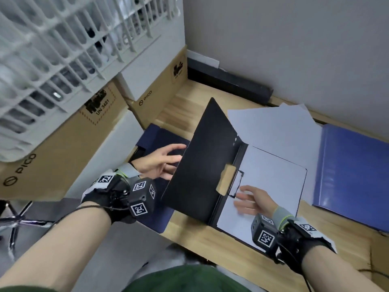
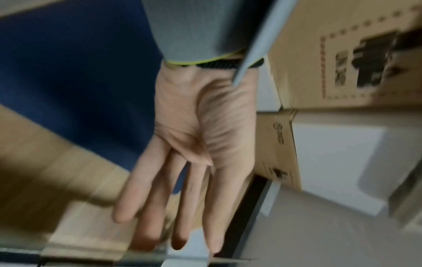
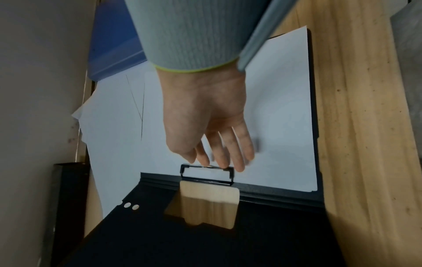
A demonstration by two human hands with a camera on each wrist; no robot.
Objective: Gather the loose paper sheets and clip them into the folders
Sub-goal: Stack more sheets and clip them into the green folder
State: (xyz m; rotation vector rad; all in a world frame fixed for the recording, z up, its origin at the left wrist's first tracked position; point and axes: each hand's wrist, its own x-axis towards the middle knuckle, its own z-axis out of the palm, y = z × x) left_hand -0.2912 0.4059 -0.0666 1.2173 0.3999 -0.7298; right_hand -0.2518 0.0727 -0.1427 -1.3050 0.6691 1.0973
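An open black folder point(image 1: 202, 157) lies in the middle of the wooden desk point(image 1: 189, 234), its left cover raised at an angle. A white sheet point(image 1: 271, 186) lies in its right half, under a black wire clip point(image 1: 236, 184) at the spine. My right hand point(image 1: 249, 200) hovers over the sheet with fingers relaxed; its fingertips point(image 3: 224, 163) touch the clip point(image 3: 206, 174). My left hand point(image 1: 163, 160) reaches with spread fingers behind the raised cover, above a dark blue folder point(image 1: 160, 135). Loose white sheets point(image 1: 273, 125) lie beyond the black folder. A lighter blue folder point(image 1: 353, 178) is on the right.
Stacked cardboard boxes point(image 1: 63, 144) and a white slatted crate point(image 1: 52, 60) stand on the left. A grey wall point(image 1: 294, 49) bounds the desk at the back, with a black bar point(image 1: 229, 83) along its base. A chair base point(image 1: 14, 224) shows at the lower left.
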